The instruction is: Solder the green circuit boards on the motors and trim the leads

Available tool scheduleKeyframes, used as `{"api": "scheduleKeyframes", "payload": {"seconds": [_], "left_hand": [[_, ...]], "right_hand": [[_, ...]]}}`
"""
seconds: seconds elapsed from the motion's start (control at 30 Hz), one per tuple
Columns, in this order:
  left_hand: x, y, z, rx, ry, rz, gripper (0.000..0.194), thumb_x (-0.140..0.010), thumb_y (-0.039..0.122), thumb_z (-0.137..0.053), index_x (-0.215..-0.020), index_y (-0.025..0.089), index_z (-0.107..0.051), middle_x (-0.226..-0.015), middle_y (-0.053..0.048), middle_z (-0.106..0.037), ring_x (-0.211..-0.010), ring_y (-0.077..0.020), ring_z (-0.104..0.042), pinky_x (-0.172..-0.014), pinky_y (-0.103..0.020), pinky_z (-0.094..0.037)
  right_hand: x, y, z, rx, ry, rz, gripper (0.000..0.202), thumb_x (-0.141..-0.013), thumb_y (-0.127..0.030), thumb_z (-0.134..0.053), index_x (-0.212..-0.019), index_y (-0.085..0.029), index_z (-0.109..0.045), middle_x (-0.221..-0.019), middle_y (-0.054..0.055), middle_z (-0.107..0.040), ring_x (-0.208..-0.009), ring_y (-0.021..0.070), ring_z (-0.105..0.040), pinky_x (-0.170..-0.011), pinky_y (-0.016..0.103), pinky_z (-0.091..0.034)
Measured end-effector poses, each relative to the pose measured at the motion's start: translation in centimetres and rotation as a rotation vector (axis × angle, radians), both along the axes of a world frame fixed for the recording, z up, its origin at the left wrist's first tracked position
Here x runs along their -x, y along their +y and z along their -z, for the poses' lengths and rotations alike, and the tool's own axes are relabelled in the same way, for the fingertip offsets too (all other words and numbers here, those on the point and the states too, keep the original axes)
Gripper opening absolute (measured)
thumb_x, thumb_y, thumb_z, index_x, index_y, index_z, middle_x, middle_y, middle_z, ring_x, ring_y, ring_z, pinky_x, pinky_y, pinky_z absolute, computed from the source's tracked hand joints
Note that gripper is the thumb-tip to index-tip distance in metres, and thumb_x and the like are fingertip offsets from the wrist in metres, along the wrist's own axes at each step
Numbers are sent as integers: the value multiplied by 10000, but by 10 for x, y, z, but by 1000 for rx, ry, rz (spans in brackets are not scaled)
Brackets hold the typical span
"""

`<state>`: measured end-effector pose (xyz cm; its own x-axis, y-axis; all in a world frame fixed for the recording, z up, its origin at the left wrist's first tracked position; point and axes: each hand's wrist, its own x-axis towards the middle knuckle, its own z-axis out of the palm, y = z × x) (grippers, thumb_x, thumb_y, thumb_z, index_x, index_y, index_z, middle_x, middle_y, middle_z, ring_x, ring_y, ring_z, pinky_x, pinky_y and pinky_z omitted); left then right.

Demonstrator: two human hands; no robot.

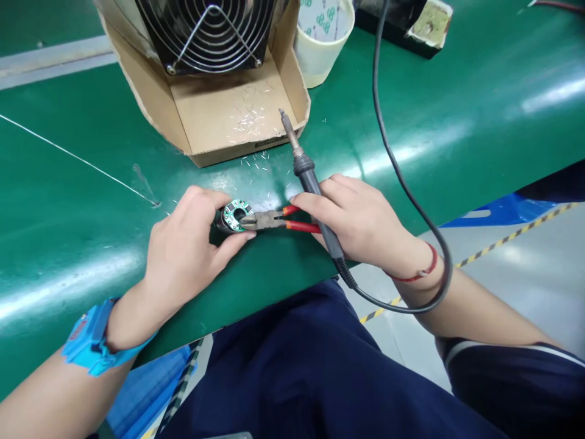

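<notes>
My left hand (189,238) is closed around a small dark cylindrical part whose top carries a round green circuit board (232,213) with a dark hole in its middle. In my right hand (356,216) are red-handled cutting pliers (267,220), their jaws at the board near its hole. The same hand also holds a soldering iron (311,180), which lies across it with the metal tip pointing away towards the cardboard box. Most of the dark part is hidden by my left fingers.
A cardboard box (183,119) holding a black fan (212,36) stands ahead, with wire clippings (251,122) inside and before it. Right of it is a tape roll (323,52); farther right, a sponge (430,25). The iron's cable (388,140) loops over my right forearm. Thin solder wire (77,158) stretches left.
</notes>
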<state>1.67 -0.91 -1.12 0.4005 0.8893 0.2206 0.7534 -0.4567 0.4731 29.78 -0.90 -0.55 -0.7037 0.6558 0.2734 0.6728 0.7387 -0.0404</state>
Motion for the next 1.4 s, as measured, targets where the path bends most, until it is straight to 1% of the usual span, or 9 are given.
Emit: {"api": "scheduleKeyframes", "payload": {"seconds": [0.3, 0.43, 0.53, 0.7, 0.8, 0.87, 1.03, 1.2, 1.4], "left_hand": [[30, 28, -8, -134, -239, -269, 400, -789, 355, -846, -1122, 196, -691, -730, 61, -542, -553, -80, -480, -536, -226, -392], [64, 87, -14, -59, -438, -518, 227, -855, 230, -721, -1067, 152, -690, -944, -13, -736, -856, -138, -703, -828, -310, -577], [86, 147, -14, 28, -335, -723, 196, -872, 191, -670, -1055, 124, -648, -1000, -8, -749, -888, -109, -687, -860, -288, -571], [93, 217, -10, 53, -189, -774, 339, -877, 345, -752, -1114, 126, -650, -1129, -26, -734, -1115, -196, -658, -1012, -373, -501], [91, 237, -3, 79, -139, -795, 269, -878, 279, -738, -1104, 151, -668, -1189, -102, -747, -1219, -298, -655, -1045, -431, -482], [96, 243, 1, 85, -122, -803, 367, -855, 299, -764, -1173, 142, -671, -1253, -159, -736, -1235, -350, -658, -1048, -457, -490], [153, 232, -10, -15, -106, -988, 773, -927, 441, -720, -1559, 114, -419, -1607, -232, -454, -1475, -414, -480, -1192, -542, -394], [220, 211, -40, 48, -81, -1094, 516, -993, 403, -695, -1434, 163, -575, -1492, -153, -563, -1328, -332, -593, -1106, -584, -512], [200, 173, -33, 108, -94, -894, 425, -989, 372, -703, -1339, 150, -611, -1276, -115, -669, -1053, -231, -691, -906, -427, -613]], "right_hand": [[18, 31, 13, -10, 66, 461, 387, -1013, -320, -530, -1361, -161, -586, -978, 110, -674, -876, 292, -593, -743, 391, -469], [15, 45, 17, 26, 170, 424, 469, -968, -414, -605, -1344, -134, -589, -1120, 169, -694, -1014, 345, -628, -888, 481, -521], [11, 56, 15, -40, 250, 380, 421, -1002, -449, -571, -1293, -150, -629, -1078, 160, -717, -1009, 337, -649, -876, 476, -536], [2, 75, 11, -5, 470, 386, 305, -1047, -399, -544, -1185, -202, -731, -1021, 107, -806, -851, 262, -740, -796, 398, -575], [-7, 74, 19, 138, 615, 520, 467, -1060, -471, -507, -1439, -225, -621, -1059, 101, -818, -813, 256, -773, -771, 403, -610], [-15, 73, 28, 224, 658, 561, 575, -1055, -513, -498, -1551, -223, -515, -1118, 122, -808, -851, 275, -785, -766, 429, -626], [-28, 77, 38, 180, 663, 512, 513, -1025, -556, -521, -1415, -247, -646, -1213, 147, -773, -1056, 337, -761, -923, 531, -620], [-23, 82, 37, 162, 657, 474, 504, -1023, -536, -537, -1437, -261, -624, -1221, 143, -759, -1096, 329, -745, -942, 512, -627], [-25, 83, 39, 160, 674, 449, 482, -1030, -505, -544, -1440, -264, -627, -1271, 140, -745, -1145, 325, -733, -962, 501, -625]]}}
